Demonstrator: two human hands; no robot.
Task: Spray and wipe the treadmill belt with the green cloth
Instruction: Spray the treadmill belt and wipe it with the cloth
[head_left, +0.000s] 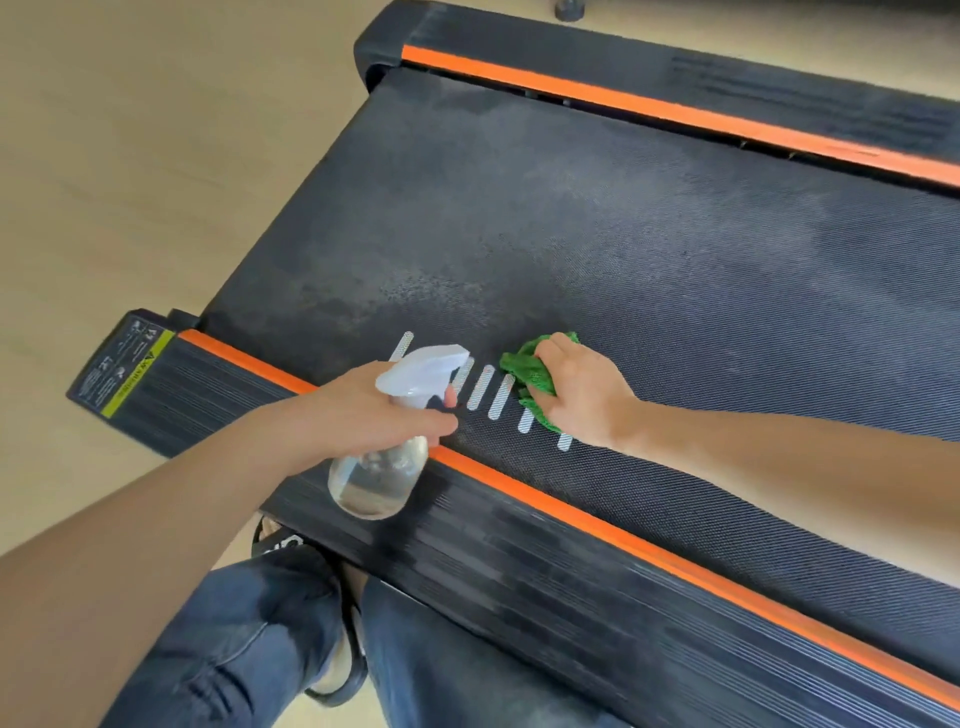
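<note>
The black textured treadmill belt (649, 249) runs diagonally across the view, with damp patches near its left end and a row of white stripes. My left hand (363, 410) grips a clear spray bottle (379, 478) with a white trigger head, held over the near side rail. My right hand (576, 389) holds a bunched green cloth (524, 369) and presses it on the belt beside the white stripes.
Orange-edged black side rails (597, 525) border the belt on both sides. A warning label (124, 364) sits at the rail's left end. Light wooden floor (130, 156) lies to the left. My jeans-clad legs and a sandal are at the bottom.
</note>
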